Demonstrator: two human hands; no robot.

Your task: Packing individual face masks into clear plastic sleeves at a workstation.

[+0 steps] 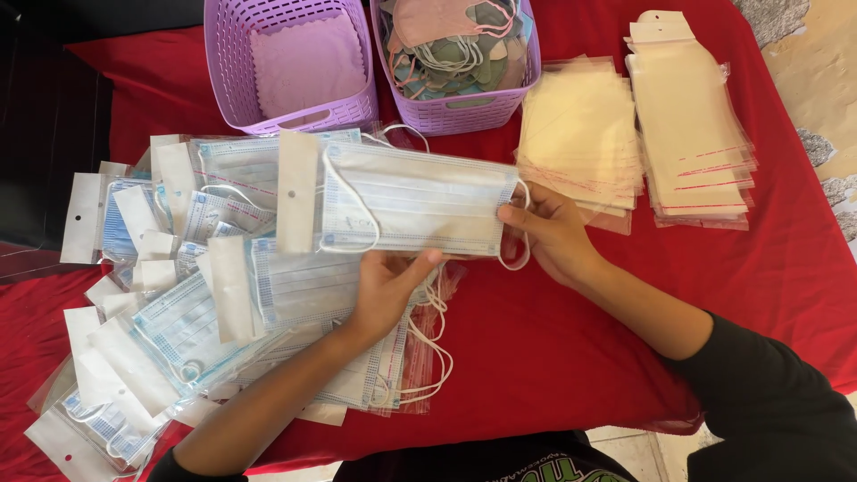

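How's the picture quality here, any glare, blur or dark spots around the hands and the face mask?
Head view: even, soft daylight; the pale blue pleated face mask and both hands, left and right, are sharp, with only faint shadows on the red tablecloth. Mild glare shows on the clear plastic sleeves at right; the top left corner is very dark, and the edges bend slightly from the wide lens.

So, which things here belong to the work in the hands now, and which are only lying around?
In hand:
- left hand and right hand holding a pale blue face mask
- pile of bagged masks under the left hand
- stacks of empty clear bags

Lying about:
- purple basket with a lilac cloth
- purple basket of coloured masks
- red tablecloth
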